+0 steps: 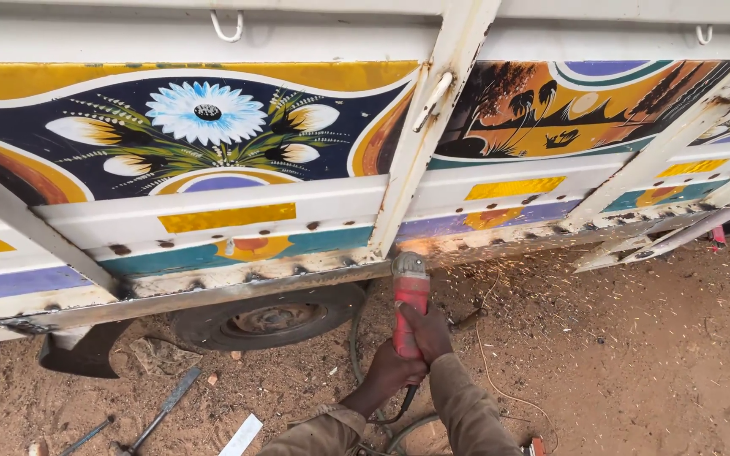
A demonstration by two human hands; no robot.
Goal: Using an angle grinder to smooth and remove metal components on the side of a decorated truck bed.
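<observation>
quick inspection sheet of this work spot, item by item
surface: bare sandy ground, scattered debris
job's things: red grinder at the painted truck panel's lower rail, sparks flying
clutter: metal bars, white strip lying on the ground
grippers: left hand and right hand both grip the grinder
cables: black cord from the grinder; thin wire on the ground
surroundings: wheel under the truck

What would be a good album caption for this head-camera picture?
Both hands, left hand and right hand, grip a red grinder throwing sparks off a painted truck panel's lower rail.
</observation>
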